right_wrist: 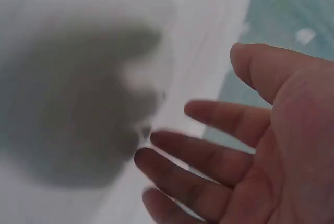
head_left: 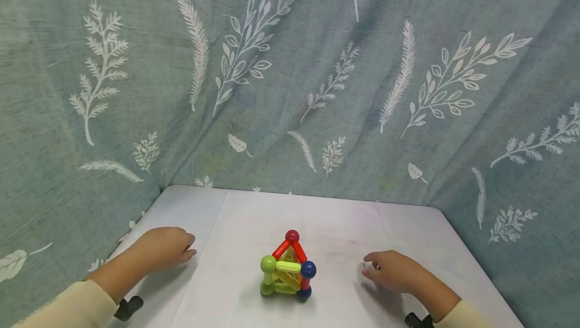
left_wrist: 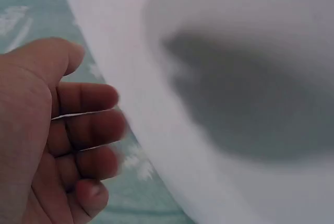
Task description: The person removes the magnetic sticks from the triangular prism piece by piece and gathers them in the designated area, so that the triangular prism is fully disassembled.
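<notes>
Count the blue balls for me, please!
2: upper blue ball and lower blue ball, both on the right side of the stick toy. Others may be hidden behind it.

Soft light from above spreads evenly over the white table (head_left: 244, 217), with small glints on the glossy balls (head_left: 268, 264). Both wrist views look dimmer and slightly blurred, with broad, fuzzy-edged shadows (left_wrist: 250, 104) darkening the table.

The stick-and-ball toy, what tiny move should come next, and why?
Perhaps ease the left grip and right grip inward: both are empty, and the stick-and-ball toy stands on the white table between them, touched by neither.
</notes>
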